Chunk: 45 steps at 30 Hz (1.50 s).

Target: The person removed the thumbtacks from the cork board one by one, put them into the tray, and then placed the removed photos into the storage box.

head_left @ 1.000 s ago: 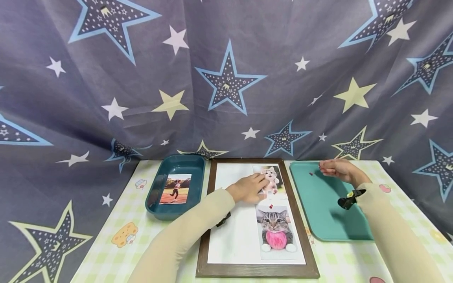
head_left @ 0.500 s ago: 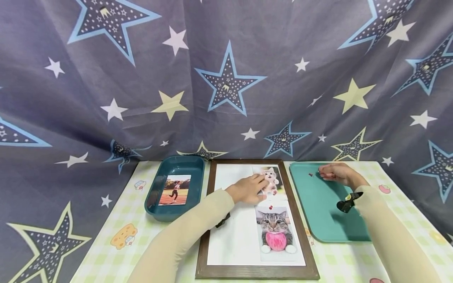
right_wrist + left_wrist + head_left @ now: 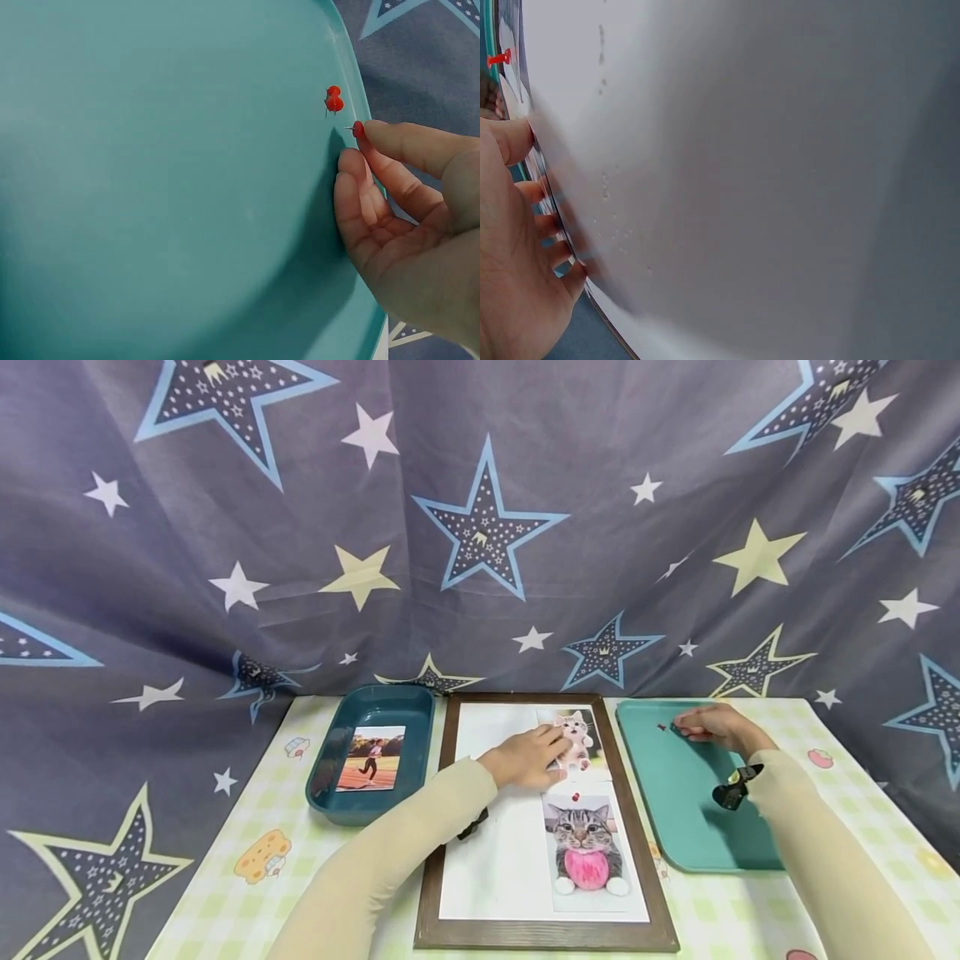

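Note:
My left hand (image 3: 527,760) lies with its fingers spread over the kitten photo (image 3: 581,747) at the top right of the brown-framed whiteboard (image 3: 487,860). In the left wrist view, its thumb and fingertips press along the photo's edge. Below it on the board is a photo of a cat with a pink ball (image 3: 588,852), with a red push pin (image 3: 575,797) near its top edge. My right hand (image 3: 720,729) is at the far end of the green tray (image 3: 690,827), pinching a red push pin (image 3: 358,129) between thumb and forefinger, its point facing away from the fingertips.
More red push pin (image 3: 334,99) heads show on the tray close to the right hand. Left of the board stands a dark teal bin (image 3: 322,785) holding a photo of a runner (image 3: 371,760). A star-patterned curtain (image 3: 480,635) hangs behind the checked tablecloth (image 3: 225,893).
The right hand's fingertips have come down slightly towards the tray, nearer the lying push pin. My left hand keeps its place on the kitten photo. The head view has shifted a little.

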Available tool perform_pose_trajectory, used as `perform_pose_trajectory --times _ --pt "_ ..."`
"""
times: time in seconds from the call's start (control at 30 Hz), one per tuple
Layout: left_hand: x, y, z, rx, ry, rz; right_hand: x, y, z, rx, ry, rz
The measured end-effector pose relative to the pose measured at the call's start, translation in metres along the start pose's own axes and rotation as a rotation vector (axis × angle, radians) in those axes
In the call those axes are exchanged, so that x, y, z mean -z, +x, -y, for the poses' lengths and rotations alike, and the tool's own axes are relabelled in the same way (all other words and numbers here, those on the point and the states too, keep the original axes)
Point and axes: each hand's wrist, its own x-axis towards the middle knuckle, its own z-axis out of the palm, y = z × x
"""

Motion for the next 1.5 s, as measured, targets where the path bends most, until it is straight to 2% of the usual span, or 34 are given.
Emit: perform_pose_trajectory --times 0.1,0.33,0.7,1.07,1.5 --pt "0.001 0.0 0.0 0.0 0.005 0.003 -0.001 -0.001 0.002 -0.003 -0.039 -0.009" --pt "0.003 0.001 0.001 -0.004 0.024 0.002 0.0 -0.001 0.003 -0.013 -0.053 -0.007" --pt "0.001 0.001 0.0 -0.001 0.003 0.007 -0.004 -0.001 0.007 -0.014 -0.147 -0.006" --pt "0.004 0.001 0.0 -0.001 0.02 0.003 -0.002 0.005 0.008 -0.03 -0.131 -0.042" --pt "0.001 -0.002 0.001 -0.007 0.008 0.01 -0.011 0.006 0.008 -0.044 -0.158 -0.072"
